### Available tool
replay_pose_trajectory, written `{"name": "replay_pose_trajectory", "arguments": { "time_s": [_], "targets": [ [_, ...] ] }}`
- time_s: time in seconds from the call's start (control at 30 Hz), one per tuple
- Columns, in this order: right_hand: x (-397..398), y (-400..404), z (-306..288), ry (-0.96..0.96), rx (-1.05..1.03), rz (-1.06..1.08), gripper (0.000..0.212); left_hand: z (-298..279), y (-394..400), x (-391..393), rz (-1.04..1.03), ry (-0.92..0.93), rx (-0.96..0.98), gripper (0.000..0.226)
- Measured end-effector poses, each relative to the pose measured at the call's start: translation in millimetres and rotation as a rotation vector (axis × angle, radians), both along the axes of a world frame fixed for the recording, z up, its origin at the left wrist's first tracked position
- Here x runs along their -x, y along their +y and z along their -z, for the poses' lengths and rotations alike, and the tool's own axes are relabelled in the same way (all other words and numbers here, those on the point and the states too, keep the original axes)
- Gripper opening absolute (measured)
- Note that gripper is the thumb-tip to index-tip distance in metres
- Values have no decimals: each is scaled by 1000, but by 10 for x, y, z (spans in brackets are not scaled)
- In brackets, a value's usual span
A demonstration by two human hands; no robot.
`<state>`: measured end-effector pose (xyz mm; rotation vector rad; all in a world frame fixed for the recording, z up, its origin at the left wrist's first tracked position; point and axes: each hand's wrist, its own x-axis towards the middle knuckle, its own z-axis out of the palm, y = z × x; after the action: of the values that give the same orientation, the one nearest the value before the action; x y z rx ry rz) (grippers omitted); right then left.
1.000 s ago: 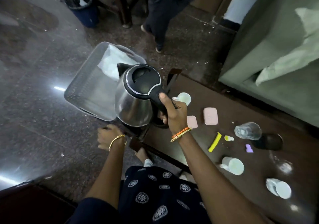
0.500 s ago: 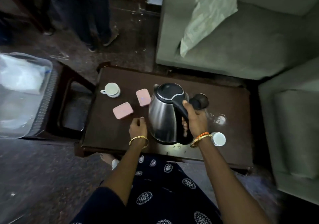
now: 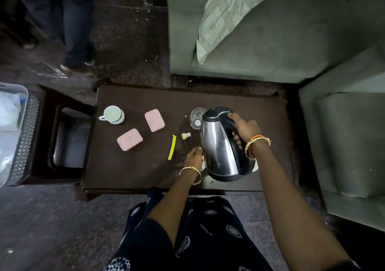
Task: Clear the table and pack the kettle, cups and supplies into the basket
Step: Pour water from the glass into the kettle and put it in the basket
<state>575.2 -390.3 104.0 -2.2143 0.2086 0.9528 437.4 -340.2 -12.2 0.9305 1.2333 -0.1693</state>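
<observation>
A low dark brown wooden table (image 3: pixel 133 172) stands in front of a grey-green fabric sofa (image 3: pixel 291 41), which has a pale green patterned cushion (image 3: pixel 225 12) leaning on it. The floor around is dark speckled stone (image 3: pixel 41 218). At the far left edge sits a clear plastic basket with a perforated wall (image 3: pixel 23 141), resting on a dark wooden stool (image 3: pixel 62 108); something pale lies inside it, too blurred to name. Another person's dark-trousered legs (image 3: pixel 73 20) stand beyond the table.

On the tabletop, towards the left, a white ceramic cup with a handle (image 3: pixel 112 114) stands upright. Near it lie two pink rounded-rectangle boxes (image 3: pixel 154 120), well apart from each other. A thin yellow strip (image 3: pixel 172 150) and a small white and yellow cap-like piece (image 3: pixel 186 135) lie towards the middle. A clear drinking glass (image 3: pixel 196 117) stands just behind the kettle.

The right hand (image 3: pixel 242 127) has its fingers wrapped round the black handle of the stainless steel electric kettle with a black lid (image 3: pixel 220 145), thumb resting on top near the lid; the kettle is tilted over the table's near right part. The left hand (image 3: pixel 193 158) reaches to the kettle's lower side, fingers fairly straight and together, tips at a small white object partly hidden beneath; whether it grips it I cannot tell
</observation>
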Motion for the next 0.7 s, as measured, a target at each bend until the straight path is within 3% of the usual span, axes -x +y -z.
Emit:
{"name": "replay_pose_trajectory", "arguments": {
  "time_s": [0.7],
  "targets": [
    [-283,535,102,146,152,-43,43,148,200,-88,26,75,208,27]
  ]
}}
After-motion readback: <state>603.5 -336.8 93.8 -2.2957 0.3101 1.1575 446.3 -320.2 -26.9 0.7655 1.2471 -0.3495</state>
